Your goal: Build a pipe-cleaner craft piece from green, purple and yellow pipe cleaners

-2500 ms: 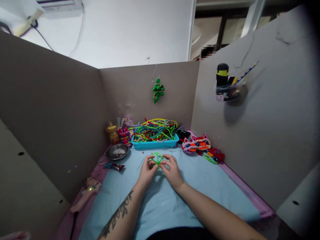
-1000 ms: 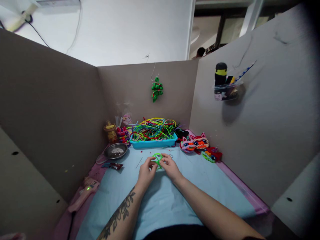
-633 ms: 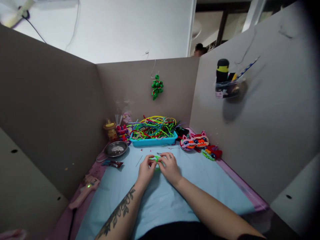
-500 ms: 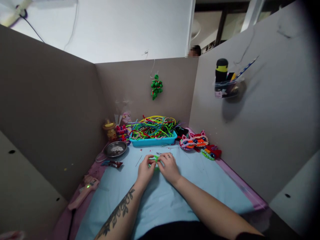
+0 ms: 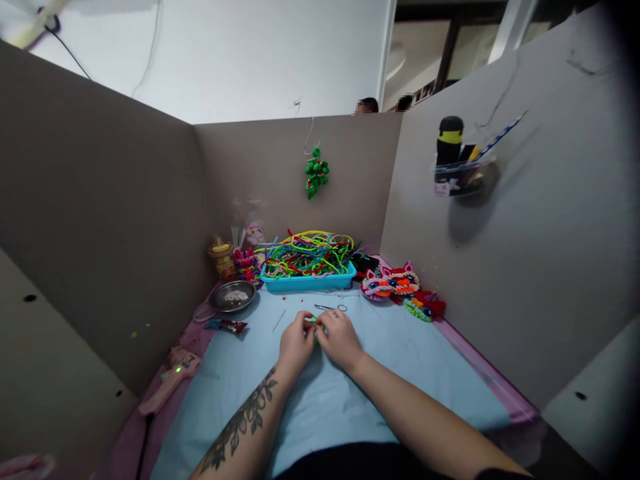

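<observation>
My left hand [image 5: 296,344] and my right hand [image 5: 339,339] meet over the light blue mat [image 5: 350,387]. Both pinch a small green pipe cleaner piece [image 5: 313,323], which is mostly hidden between the fingers. Small scissors [image 5: 330,307] lie on the mat just beyond my right hand. A thin needle-like stick [image 5: 279,321] lies to the left of my left hand.
A blue tray [image 5: 310,283] heaped with coloured pipe cleaners stands behind the hands. A metal bowl [image 5: 233,296] sits at the left, finished cat-face crafts [image 5: 393,283] at the right, a glue gun [image 5: 170,383] at the near left. Cardboard walls enclose the desk; a green ornament [image 5: 317,173] hangs on the back wall.
The green loop, open and visible between my fingers earlier, is now squeezed small and nearly hidden. The scissors beyond my right hand have come into view.
</observation>
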A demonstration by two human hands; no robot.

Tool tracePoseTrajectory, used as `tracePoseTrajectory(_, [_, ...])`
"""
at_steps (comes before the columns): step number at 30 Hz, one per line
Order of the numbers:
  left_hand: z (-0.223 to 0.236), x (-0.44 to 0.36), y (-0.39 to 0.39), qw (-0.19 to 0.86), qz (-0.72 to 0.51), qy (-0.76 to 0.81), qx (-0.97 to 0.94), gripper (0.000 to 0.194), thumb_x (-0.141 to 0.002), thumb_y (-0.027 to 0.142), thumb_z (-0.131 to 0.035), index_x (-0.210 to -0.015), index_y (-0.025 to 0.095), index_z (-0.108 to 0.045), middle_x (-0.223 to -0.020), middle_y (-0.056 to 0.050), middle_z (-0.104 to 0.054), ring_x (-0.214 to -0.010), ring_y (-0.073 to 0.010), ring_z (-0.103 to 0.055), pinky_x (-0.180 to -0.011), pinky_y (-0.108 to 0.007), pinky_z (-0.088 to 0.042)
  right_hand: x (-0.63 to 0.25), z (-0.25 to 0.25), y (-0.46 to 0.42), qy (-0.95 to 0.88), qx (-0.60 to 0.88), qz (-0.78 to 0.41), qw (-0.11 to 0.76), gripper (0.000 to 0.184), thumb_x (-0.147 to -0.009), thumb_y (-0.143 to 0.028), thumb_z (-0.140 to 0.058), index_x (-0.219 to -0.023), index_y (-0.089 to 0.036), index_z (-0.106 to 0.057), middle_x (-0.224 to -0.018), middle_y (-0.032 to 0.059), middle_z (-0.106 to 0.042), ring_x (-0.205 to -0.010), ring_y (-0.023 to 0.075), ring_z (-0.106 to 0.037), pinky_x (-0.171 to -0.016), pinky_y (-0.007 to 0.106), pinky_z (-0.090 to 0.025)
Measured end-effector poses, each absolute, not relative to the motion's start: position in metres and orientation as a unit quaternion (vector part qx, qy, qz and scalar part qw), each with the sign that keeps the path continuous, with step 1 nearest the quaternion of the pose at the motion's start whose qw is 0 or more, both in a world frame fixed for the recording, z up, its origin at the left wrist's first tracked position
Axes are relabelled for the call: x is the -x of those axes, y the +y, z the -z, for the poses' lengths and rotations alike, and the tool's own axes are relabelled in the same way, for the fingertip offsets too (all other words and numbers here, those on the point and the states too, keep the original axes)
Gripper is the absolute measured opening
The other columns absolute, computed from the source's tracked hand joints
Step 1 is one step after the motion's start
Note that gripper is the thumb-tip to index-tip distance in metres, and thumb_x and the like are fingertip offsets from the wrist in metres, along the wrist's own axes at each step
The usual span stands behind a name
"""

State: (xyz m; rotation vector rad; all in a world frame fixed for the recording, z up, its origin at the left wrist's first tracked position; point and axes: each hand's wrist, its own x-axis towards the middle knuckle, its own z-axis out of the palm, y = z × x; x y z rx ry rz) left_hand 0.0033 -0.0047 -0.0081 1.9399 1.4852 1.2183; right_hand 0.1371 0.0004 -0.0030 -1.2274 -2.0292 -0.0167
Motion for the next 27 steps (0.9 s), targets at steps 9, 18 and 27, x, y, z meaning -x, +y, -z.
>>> tracePoseTrajectory(9, [0.005,-0.008,-0.009,0.167,-0.404,0.563,-0.702,0.022,-0.073,0.011,-0.048,-0.091,0.024,-0.050,-0.071,0.001,-0.064,-0.068,-0.0163,-0.061,-0.061,-0.024,-0.037,-0.130,0.005,-0.001,-0.794,0.495,0.036,0.350,0.016,-0.076,-0.009,-0.047,-0.084,-0.020,-0.054,-0.085,0.0076,-0.058,-0.088,0.0244,-0.046,-0.078,0.036,-0.034])
tracePoseTrajectory(18, [0.012,0.001,0.004,0.217,-0.460,0.563,-0.651,0.023,-0.077,0.019,-0.051,-0.100,0.022,-0.047,-0.075,0.000,-0.066,-0.072,-0.0161,-0.062,-0.066,-0.026,-0.042,-0.148,0.022,0.023,-0.693,0.488,-0.150,0.509,0.018,-0.074,-0.015,-0.049,-0.088,-0.019,-0.059,-0.092,0.0064,-0.056,-0.093,0.0212,-0.051,-0.086,0.037,-0.040])
tracePoseTrajectory(27, [0.007,-0.002,-0.001,0.218,-0.488,0.483,-0.693,0.022,-0.079,0.018,-0.049,-0.100,0.021,-0.049,-0.084,-0.003,-0.066,-0.079,-0.0167,-0.063,-0.074,-0.029,-0.044,-0.146,0.027,0.034,-0.613,0.398,-0.438,0.523,0.027,-0.064,-0.044,-0.068,-0.067,-0.017,-0.066,-0.110,0.0089,-0.057,-0.106,0.0266,-0.053,-0.094,0.042,-0.035])
